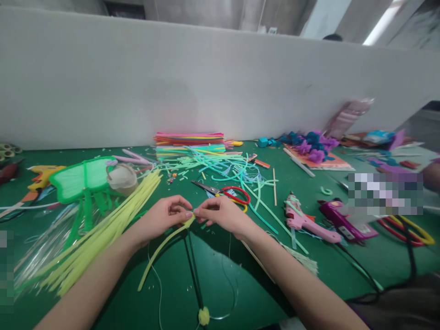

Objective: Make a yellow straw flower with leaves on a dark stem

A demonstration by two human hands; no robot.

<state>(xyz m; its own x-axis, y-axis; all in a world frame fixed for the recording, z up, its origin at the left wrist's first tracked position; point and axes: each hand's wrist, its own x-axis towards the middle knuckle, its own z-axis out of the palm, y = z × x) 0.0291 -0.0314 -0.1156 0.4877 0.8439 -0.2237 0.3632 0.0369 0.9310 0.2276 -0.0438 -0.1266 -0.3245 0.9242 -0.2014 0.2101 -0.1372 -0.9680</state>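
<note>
My left hand (173,211) pinches one end of a yellow pipe cleaner (156,251), whose free end curves down toward the lower left. Fingertip to fingertip with it, my right hand (216,211) is closed at the same end. Below them a dark thin stick (194,270) runs down to a small yellow fuzzy ball (204,316). Clear thin cord (225,316) loops away from the ball. A bundle of yellow pipe cleaners (106,243) lies under and beside my left forearm. Scissors (233,193) with red and yellow handles lie just beyond my right hand.
Coloured pipe cleaners (189,143) are stacked against the white partition (206,82), with loose green ones before them. A pink glue gun (309,224) and a purple tool (347,222) lie right. A green fuzzy shape (84,178), tape roll (122,178) and yellow glue gun (43,176) lie left.
</note>
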